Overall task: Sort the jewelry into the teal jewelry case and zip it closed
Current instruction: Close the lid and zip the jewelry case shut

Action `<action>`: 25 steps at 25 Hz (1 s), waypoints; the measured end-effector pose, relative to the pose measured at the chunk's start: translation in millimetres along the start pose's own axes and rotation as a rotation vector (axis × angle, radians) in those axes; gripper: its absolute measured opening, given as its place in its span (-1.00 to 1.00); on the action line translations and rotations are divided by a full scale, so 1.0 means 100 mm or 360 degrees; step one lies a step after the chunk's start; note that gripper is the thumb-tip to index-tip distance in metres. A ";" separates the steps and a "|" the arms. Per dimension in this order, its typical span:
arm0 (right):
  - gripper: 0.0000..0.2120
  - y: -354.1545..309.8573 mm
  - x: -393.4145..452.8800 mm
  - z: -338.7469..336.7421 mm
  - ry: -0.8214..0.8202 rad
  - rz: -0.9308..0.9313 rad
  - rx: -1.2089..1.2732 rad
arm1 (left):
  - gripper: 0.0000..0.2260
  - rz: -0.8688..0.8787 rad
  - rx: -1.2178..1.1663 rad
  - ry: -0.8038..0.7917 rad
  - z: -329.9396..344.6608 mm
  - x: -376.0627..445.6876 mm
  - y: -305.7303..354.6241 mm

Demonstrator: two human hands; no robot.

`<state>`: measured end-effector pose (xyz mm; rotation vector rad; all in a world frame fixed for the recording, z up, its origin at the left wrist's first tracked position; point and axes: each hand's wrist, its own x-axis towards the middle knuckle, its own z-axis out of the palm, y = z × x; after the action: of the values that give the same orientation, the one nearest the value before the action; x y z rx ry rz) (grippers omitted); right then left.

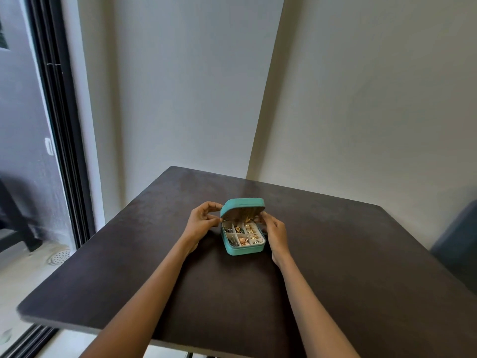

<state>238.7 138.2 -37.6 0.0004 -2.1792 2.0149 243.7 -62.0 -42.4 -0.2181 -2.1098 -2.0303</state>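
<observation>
A small teal jewelry case (244, 249) sits in the middle of the dark table (129, 267). Its lid (242, 204) is tilted about halfway down over the tray. The white compartments hold gold and dark jewelry (244, 235). My left hand (204, 219) pinches the lid's left edge with fingertips. My right hand (275, 229) touches the lid's right edge and the case's right side. No loose jewelry shows on the table.
The table stands in a corner of pale walls. A dark-framed glass door (59, 125) runs along the left, with a floor drain (60, 256) beyond it. A dark blue chair back (456, 236) stands off the table's right edge.
</observation>
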 end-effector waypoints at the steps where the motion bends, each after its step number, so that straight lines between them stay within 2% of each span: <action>1: -0.74 -0.01 -0.03 -0.01 -0.0010 0.0010 0.0035 | -0.73 0.0005 -0.0013 -0.0008 0.01 -0.02 0.00; 5: -0.73 -0.01 -0.11 -0.07 -0.0063 0.0025 0.0085 | -0.75 -0.0021 -0.0088 -0.0005 0.03 -0.09 0.01; 9: -0.74 0.03 -0.16 -0.10 -0.0008 -0.0007 0.0096 | -0.71 -0.0037 -0.0090 -0.0065 0.06 -0.18 0.01; 12: -0.79 0.06 -0.22 -0.12 -0.0004 -0.0083 0.0048 | -0.65 -0.0004 0.0062 -0.0183 0.06 -0.26 0.02; 16: -0.76 0.09 -0.27 -0.13 -0.0016 -0.0176 -0.0189 | -0.44 -0.0041 0.0318 -0.0371 0.09 -0.33 0.02; 21: -0.81 0.12 -0.26 -0.15 0.0065 -0.0160 -0.0192 | -0.18 -0.0171 0.0390 -0.0459 0.09 -0.34 0.05; 25: -0.82 0.08 -0.25 -0.15 0.0134 -0.0167 -0.0160 | -0.06 -0.0060 0.0790 -0.0309 0.20 -0.31 -0.02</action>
<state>264.0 151.0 -47.2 0.0160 -2.1780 1.8152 272.8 -41.5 -53.0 -0.3036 -2.6707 -1.4834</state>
